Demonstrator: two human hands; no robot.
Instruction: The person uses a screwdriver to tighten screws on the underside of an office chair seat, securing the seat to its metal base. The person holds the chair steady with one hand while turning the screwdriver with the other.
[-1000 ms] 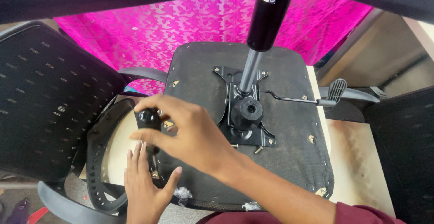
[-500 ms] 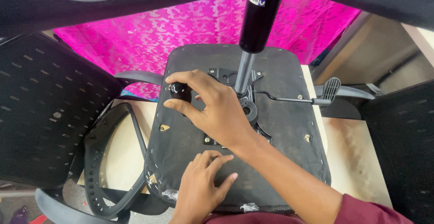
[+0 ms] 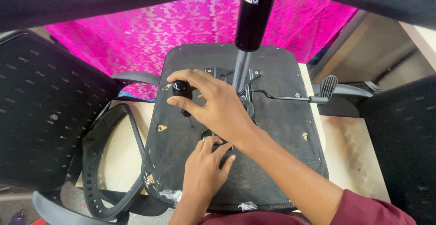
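An upturned black chair seat [image 3: 277, 129] lies underside up on a table, its gas cylinder [image 3: 252, 16] rising toward the camera from the metal mechanism [image 3: 240, 82]. My right hand [image 3: 213, 104] reaches over the seat's upper left part and is closed on a black tool handle [image 3: 182, 90] that stands on the seat near a screw point [image 3: 161, 128]. My left hand [image 3: 206, 166] rests flat on the seat's underside just below the right wrist, fingers spread, holding nothing.
A black mesh backrest [image 3: 41, 116] stands at the left, with a black plastic armrest loop [image 3: 102, 161] beside the seat. A lever with a paddle [image 3: 326, 87] sticks out right. Pink patterned cloth [image 3: 150, 29] hangs behind. Another dark mesh panel [image 3: 404, 138] borders the wooden tabletop [image 3: 352, 150].
My right hand carried the black handle from the seat's left edge up to its upper left part. My left hand slid right, from the armrest side onto the seat's middle.
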